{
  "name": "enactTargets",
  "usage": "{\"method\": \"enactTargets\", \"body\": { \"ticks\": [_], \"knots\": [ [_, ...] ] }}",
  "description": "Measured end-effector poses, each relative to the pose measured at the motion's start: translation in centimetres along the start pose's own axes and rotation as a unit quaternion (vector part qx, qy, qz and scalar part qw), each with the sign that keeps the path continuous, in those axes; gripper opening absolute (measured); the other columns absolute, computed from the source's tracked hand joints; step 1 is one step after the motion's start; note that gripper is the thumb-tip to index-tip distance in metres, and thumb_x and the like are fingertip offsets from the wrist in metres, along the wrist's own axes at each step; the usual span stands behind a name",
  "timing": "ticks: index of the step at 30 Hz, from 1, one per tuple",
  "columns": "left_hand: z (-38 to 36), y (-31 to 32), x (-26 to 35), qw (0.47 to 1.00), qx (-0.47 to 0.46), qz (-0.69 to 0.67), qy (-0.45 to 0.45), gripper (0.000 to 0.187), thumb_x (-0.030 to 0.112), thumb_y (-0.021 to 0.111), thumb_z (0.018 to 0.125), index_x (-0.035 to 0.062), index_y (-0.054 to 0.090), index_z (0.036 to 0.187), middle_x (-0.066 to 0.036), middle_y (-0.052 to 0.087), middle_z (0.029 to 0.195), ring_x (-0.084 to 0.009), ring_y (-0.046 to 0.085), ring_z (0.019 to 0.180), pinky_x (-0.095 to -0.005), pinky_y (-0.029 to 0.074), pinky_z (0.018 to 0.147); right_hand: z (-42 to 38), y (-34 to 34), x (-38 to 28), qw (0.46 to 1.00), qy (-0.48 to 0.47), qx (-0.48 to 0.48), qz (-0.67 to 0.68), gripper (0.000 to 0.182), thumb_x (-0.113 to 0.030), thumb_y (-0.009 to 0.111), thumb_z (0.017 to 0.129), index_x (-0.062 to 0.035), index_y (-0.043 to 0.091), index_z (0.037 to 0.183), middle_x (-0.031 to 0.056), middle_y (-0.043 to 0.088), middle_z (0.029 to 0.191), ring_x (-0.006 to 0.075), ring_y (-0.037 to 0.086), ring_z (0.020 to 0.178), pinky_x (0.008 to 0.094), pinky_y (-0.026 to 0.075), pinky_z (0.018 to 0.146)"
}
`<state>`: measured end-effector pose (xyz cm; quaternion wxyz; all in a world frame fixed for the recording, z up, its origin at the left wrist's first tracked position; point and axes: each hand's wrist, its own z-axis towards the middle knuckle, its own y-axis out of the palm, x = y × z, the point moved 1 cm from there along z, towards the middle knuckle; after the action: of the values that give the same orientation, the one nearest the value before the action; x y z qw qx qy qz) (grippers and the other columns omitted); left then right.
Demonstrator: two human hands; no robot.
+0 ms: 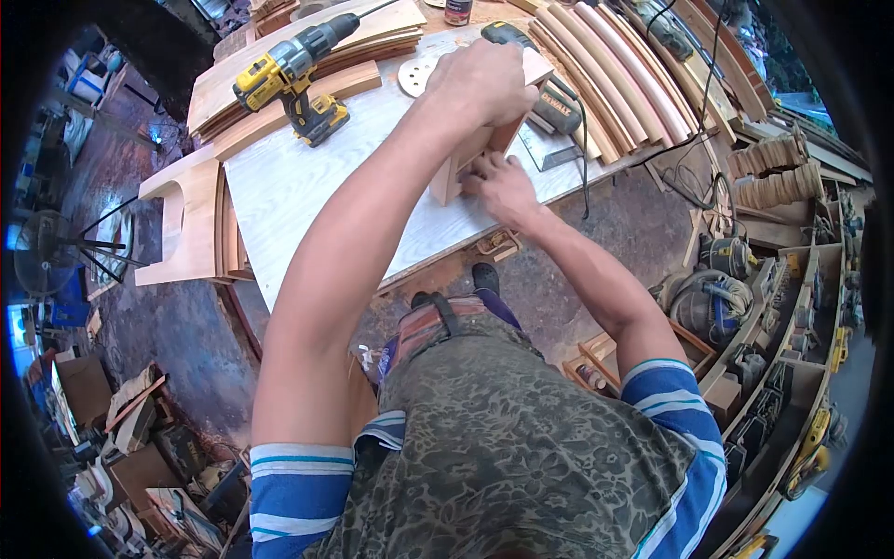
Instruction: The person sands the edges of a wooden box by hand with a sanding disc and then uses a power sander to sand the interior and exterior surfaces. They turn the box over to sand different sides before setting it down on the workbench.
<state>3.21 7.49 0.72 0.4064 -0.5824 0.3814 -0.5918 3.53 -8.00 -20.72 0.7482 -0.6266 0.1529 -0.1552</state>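
Note:
A light wooden frame (446, 181) of joined boards stands upright on the white-topped bench (326, 205). My left hand (480, 84) is closed over its upper part, the fingers mostly hidden behind the knuckles. Lower down, my right hand (504, 191) has its fingers curled against the near side of the frame; exactly what the fingertips grip is partly hidden. Just right of the frame lie a DeWalt power tool (556, 110) and a metal square (559, 157). A round perforated sanding disc (415, 76) sits beyond my left wrist.
A yellow-and-black cordless drill (300, 79) stands at the bench's left, near stacked boards (209, 98). Curved wooden strips (615, 74) lie at the back right. A cable (585, 168) hangs over the bench edge. Tool shelves (792, 345) line the right side; a fan (47, 247) stands left.

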Motion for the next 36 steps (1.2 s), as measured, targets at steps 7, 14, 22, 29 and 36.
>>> {"method": "enactTargets", "body": {
  "ticks": [7,14,22,29,36],
  "knots": [
    [-0.2,0.5,0.7,1.0,0.001,-0.01,0.0,0.049,0.036,0.063,0.089,0.0023,0.068,0.125,-0.026,0.074,0.117,-0.0425,0.07,0.112,-0.0525,0.055,0.1,-0.9,0.8,-0.6,0.997,0.02,-0.049,-0.049,0.034,-0.019,0.061,0.09,-0.0131,0.076,0.12,0.0088,0.062,0.135,0.0293,0.054,0.133,0.0477,0.05,0.098],
    [-0.4,0.2,0.8,1.0,-0.001,0.005,0.005,0.047,0.034,0.063,0.089,0.0024,0.068,0.124,-0.027,0.074,0.113,-0.0419,0.072,0.11,-0.0528,0.056,0.099,-0.6,0.9,-1.4,0.998,-0.002,-0.012,-0.066,0.033,-0.017,0.06,0.089,-0.0117,0.075,0.118,0.0075,0.063,0.131,0.0313,0.055,0.13,0.0493,0.052,0.093],
    [-0.6,0.2,0.9,1.0,0.004,0.005,-0.001,0.05,0.036,0.062,0.089,0.0035,0.068,0.126,-0.025,0.075,0.113,-0.0416,0.072,0.109,-0.0528,0.057,0.097,-0.6,1.6,-1.0,0.998,-0.01,0.048,-0.026,0.038,-0.018,0.058,0.091,-0.0165,0.073,0.126,0.0131,0.06,0.132,0.0355,0.057,0.119,0.0487,0.054,0.088],
    [-0.7,0.2,1.0,1.0,0.006,0.011,0.0,0.049,0.036,0.062,0.089,0.0035,0.068,0.126,-0.025,0.075,0.114,-0.0406,0.072,0.11,-0.053,0.056,0.098,-0.3,-1.2,0.5,0.983,0.115,-0.099,-0.103,0.04,-0.02,0.056,0.098,-0.0268,0.066,0.136,0.0146,0.058,0.123,0.0338,0.058,0.112,0.0464,0.046,0.091],
    [-1.4,0.0,1.2,1.0,0.005,0.002,-0.002,0.046,0.036,0.063,0.089,0.0062,0.071,0.123,-0.023,0.076,0.114,-0.0393,0.073,0.11,-0.0519,0.057,0.098,0.5,-0.3,1.8,0.962,0.137,-0.219,-0.088,0.051,-0.022,0.063,0.092,-0.0257,0.061,0.143,0.0197,0.065,0.125,0.0369,0.071,0.096,0.0503,0.053,0.081]
  ]
}}
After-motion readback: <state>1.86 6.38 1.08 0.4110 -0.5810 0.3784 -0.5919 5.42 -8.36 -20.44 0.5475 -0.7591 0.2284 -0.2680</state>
